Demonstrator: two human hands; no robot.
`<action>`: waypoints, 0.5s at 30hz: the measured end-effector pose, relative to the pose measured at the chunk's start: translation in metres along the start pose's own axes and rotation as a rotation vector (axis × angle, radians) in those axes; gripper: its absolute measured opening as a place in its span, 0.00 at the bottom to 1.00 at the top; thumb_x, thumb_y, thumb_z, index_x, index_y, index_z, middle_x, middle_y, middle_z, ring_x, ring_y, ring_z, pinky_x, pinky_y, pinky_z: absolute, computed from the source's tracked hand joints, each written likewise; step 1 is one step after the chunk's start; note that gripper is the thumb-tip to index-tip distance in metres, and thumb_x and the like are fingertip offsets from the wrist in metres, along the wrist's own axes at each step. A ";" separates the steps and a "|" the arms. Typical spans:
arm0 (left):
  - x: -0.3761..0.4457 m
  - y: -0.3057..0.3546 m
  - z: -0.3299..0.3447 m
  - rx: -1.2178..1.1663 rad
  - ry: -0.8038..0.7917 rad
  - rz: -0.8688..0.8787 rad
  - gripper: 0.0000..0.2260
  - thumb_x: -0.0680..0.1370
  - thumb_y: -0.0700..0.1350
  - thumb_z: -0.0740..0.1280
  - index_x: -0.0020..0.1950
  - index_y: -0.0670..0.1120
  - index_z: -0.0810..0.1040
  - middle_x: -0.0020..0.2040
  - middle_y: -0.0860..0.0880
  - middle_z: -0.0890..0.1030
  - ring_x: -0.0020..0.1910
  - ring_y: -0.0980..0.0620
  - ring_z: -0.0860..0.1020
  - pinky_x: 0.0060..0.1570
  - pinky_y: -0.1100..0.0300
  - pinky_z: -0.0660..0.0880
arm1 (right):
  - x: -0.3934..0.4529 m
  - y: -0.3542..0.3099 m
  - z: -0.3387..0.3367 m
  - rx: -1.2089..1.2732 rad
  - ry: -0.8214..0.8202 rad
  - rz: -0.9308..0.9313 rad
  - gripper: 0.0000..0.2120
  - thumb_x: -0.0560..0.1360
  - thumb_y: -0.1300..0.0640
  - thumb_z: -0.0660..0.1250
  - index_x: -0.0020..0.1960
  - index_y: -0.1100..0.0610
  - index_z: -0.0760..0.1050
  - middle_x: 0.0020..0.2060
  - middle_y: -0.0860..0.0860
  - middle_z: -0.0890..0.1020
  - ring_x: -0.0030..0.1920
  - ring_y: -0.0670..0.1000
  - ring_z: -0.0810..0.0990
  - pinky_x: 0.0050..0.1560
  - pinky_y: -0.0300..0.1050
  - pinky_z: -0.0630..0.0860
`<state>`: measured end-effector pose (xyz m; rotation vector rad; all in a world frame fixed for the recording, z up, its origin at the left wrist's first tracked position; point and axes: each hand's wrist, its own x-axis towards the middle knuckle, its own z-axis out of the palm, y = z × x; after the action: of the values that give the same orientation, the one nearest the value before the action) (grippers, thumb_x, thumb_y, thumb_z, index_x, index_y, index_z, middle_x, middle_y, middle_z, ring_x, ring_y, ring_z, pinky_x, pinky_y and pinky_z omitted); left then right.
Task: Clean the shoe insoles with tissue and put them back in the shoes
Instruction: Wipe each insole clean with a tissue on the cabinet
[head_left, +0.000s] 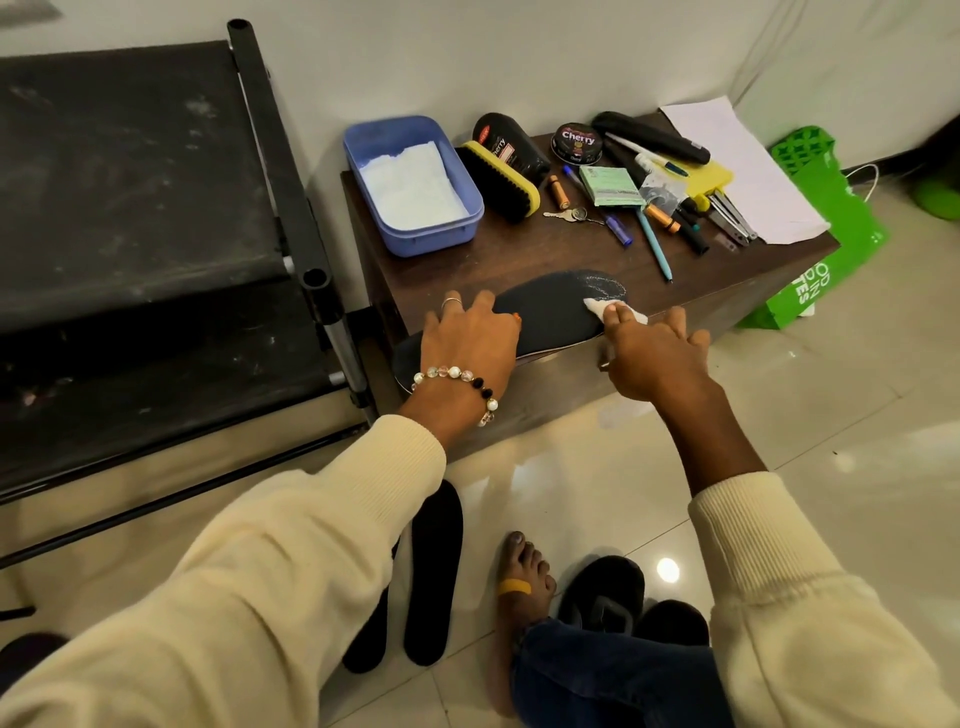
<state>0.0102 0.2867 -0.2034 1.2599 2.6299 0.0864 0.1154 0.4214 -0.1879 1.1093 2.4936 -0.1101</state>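
On the far left a black shoe rack (156, 208) stands against the wall, and two more black insoles (434, 571) lie on the tiled floor (779, 441) below. Next, the black insole (550, 312) is pressed flat on the brown wooden cabinet (519, 254) by the left hand (470, 338), whose fingers are spread and relaxed. Behind, spare tissue lies in a blue plastic box (415, 182). Further right, a white tissue (602, 309) is pinched by the right hand (649, 353) and rubbed on the toe end, where whitish marks are seen. Wiping seems in hand; probably the remaining marks must be wiped next. Black shoes (602, 597) wait lower right.
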 end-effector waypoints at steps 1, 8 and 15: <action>0.000 0.000 0.000 0.000 -0.004 0.002 0.18 0.80 0.47 0.64 0.71 0.53 0.71 0.71 0.46 0.67 0.69 0.35 0.62 0.64 0.43 0.66 | 0.000 -0.002 0.001 0.003 0.008 0.010 0.29 0.79 0.60 0.60 0.77 0.52 0.52 0.72 0.58 0.65 0.73 0.61 0.53 0.66 0.60 0.58; 0.000 -0.001 0.000 -0.013 0.004 -0.003 0.17 0.80 0.47 0.65 0.69 0.53 0.72 0.69 0.47 0.68 0.68 0.35 0.63 0.63 0.43 0.67 | 0.002 -0.003 -0.006 0.054 -0.093 -0.044 0.29 0.78 0.62 0.60 0.75 0.47 0.55 0.71 0.58 0.64 0.73 0.60 0.53 0.67 0.60 0.56; 0.001 -0.001 0.001 -0.030 -0.002 -0.005 0.17 0.79 0.47 0.65 0.69 0.53 0.73 0.70 0.47 0.68 0.69 0.35 0.62 0.64 0.43 0.66 | -0.008 -0.011 -0.014 -0.019 -0.162 -0.072 0.29 0.78 0.64 0.58 0.76 0.49 0.55 0.72 0.59 0.62 0.73 0.60 0.51 0.68 0.59 0.55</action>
<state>0.0087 0.2863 -0.2044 1.2435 2.6202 0.1230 0.1082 0.4116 -0.1732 0.9635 2.3846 -0.1888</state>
